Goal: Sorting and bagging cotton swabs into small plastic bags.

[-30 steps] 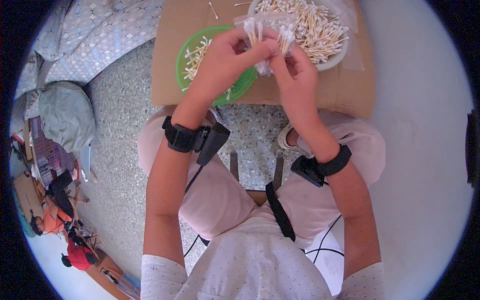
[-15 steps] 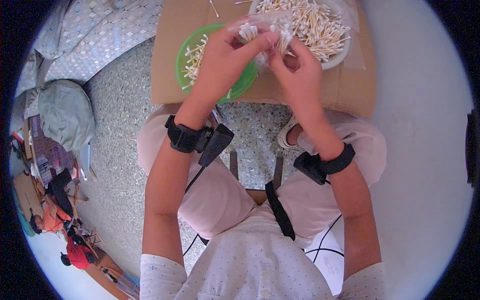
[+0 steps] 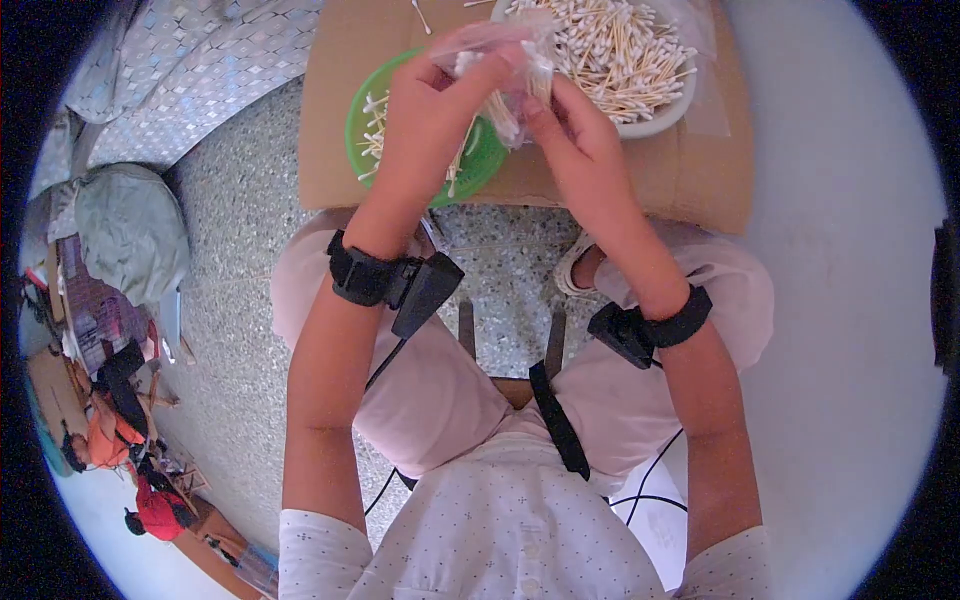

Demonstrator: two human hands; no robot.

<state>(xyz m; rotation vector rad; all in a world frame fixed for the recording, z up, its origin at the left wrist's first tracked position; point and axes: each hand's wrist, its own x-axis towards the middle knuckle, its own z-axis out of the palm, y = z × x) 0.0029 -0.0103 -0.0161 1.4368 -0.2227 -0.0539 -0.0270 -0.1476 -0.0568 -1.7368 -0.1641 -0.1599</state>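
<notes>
Both hands have lifted slightly farther over the table since a moment ago, and the small clear plastic bag point(image 3: 510, 75) of cotton swabs now hangs higher between them, above the gap between the two dishes. The left hand point(image 3: 430, 110) is closed around the bag's upper left edge, thumb and fingers pinching the film. The right hand point(image 3: 575, 135) grips the bag's right side from just beside it, fingers curled narrow on the plastic, with a few wooden-stemmed swabs showing inside.

Under the left hand sits a round green plastic plate point(image 3: 365, 135) carrying a scatter of loose cotton swabs point(image 3: 375, 140). To the far right a round white bowl point(image 3: 655, 120) is heaped with many more wooden cotton swabs point(image 3: 615, 50), lying on a sheet of clear film. Both dishes rest on a flat brown cardboard tabletop point(image 3: 700, 180), whose near edge crosses just beyond the person's knees.

Black wrist straps with small black devices wrap each forearm, the left point(image 3: 385, 280) and the right point(image 3: 650, 325), with thin cables trailing toward the lap. The person sits in pale pink clothing on a speckled grey stone floor point(image 3: 230, 290). At far left lies a grey-green cloth bundle point(image 3: 130, 230).
</notes>
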